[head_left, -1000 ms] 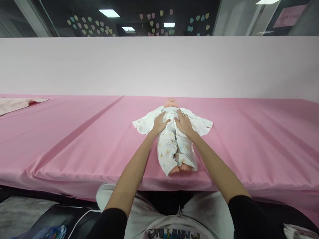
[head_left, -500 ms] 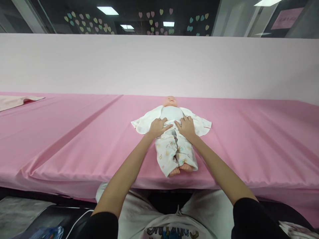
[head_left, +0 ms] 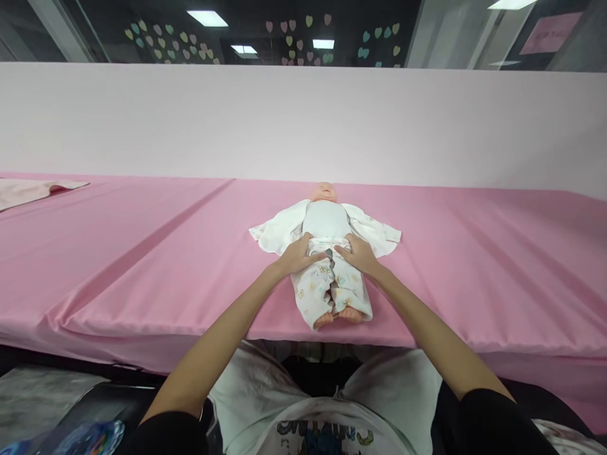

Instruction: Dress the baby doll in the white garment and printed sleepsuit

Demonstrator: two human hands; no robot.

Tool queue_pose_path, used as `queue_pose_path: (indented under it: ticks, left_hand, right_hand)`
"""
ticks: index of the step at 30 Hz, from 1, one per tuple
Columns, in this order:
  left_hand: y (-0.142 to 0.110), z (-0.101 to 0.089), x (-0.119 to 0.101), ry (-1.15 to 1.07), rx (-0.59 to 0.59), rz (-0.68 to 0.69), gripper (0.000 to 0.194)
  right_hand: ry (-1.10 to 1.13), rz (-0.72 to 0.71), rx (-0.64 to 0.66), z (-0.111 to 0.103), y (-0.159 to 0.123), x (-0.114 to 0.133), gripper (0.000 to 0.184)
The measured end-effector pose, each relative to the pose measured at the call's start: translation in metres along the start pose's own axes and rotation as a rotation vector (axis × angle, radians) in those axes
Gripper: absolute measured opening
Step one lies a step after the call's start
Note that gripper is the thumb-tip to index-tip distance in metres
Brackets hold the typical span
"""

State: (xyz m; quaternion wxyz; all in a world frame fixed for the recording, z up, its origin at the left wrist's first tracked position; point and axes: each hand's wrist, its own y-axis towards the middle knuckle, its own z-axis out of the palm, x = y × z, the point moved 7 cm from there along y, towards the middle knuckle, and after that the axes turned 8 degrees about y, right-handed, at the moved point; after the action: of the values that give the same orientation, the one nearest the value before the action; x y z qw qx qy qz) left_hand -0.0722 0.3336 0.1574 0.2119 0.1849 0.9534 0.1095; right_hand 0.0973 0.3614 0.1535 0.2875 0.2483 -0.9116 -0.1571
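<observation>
1. Nearest, the person's pale trousers (head_left: 265, 379) show below the front edge of a pink-covered bench (head_left: 165, 265).
2. A doll (head_left: 326, 220) lies on its back on the bench, bare feet (head_left: 351, 315) toward the person.
3. Patterned trousers (head_left: 310, 287) cover its legs up to the waist.
4. The left hand (head_left: 298, 254) curves round one side of that waist, thumb across the front; I cannot tell whether it grips the cloth.
5. The right hand (head_left: 359, 254) mirrors it opposite, its grip equally unclear.
6. Beyond them, a white top (head_left: 284, 226) spreads open on both sides of the pale torso.
7. The doll's head (head_left: 324, 191) lies near the white wall (head_left: 303, 126).
8. Heart stickers (head_left: 289, 41) dot the dark glass above.
</observation>
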Motion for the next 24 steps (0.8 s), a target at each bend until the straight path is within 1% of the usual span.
queue_pose_path:
  ticks: [2, 5, 7, 8, 11, 13, 14, 15, 16, 18, 20, 22, 24]
  left_hand:
    - [-0.004, 0.002, -0.002, 0.020, 0.015, -0.026, 0.050]
    - [-0.005, 0.006, -0.008, 0.154, 0.023, -0.072, 0.035]
    - [-0.005, 0.006, -0.014, 0.204, 0.018, -0.064, 0.028]
    - [-0.007, 0.006, -0.017, 0.190, 0.020, -0.049, 0.027]
    - [-0.017, 0.003, -0.023, 0.025, 0.056, 0.005, 0.037]
    - [-0.025, 0.002, -0.024, -0.068, 0.092, 0.003, 0.047]
    - [-0.029, 0.003, -0.024, -0.077, 0.103, -0.012, 0.050]
    - [-0.032, 0.003, -0.023, -0.059, 0.109, -0.030, 0.049]
    - [-0.034, 0.003, -0.024, -0.025, 0.110, -0.044, 0.045]
    - [-0.037, 0.003, -0.027, 0.036, 0.103, -0.053, 0.037]
    - [-0.043, 0.001, -0.031, 0.006, 0.113, -0.031, 0.037]
    - [-0.051, -0.002, -0.036, -0.096, 0.146, 0.004, 0.049]
    - [-0.059, -0.006, -0.040, -0.166, 0.170, 0.021, 0.064]
  right_hand:
    - [-0.002, 0.013, 0.036, 0.002, -0.003, 0.003, 0.028]
    - [-0.111, 0.079, 0.087, 0.006, -0.003, 0.005, 0.020]
    - [-0.178, 0.113, 0.106, 0.007, -0.005, 0.006, 0.019]
    - [-0.180, 0.120, 0.107, 0.007, -0.006, 0.006, 0.020]
    - [-0.072, 0.095, 0.075, 0.003, -0.015, 0.007, 0.026]
    - [0.002, 0.058, 0.069, 0.001, -0.022, 0.009, 0.024]
    - [0.003, 0.047, 0.074, 0.002, -0.024, 0.010, 0.019]
    - [-0.020, 0.046, 0.084, 0.002, -0.026, 0.012, 0.015]
    - [-0.060, 0.052, 0.093, 0.003, -0.027, 0.013, 0.014]
    - [-0.127, 0.070, 0.095, 0.003, -0.028, 0.015, 0.019]
    - [-0.085, 0.081, 0.079, 0.001, -0.032, 0.016, 0.021]
    - [0.028, 0.065, 0.049, -0.005, -0.040, 0.018, 0.027]
    - [0.141, 0.035, 0.032, -0.010, -0.050, 0.022, 0.042]
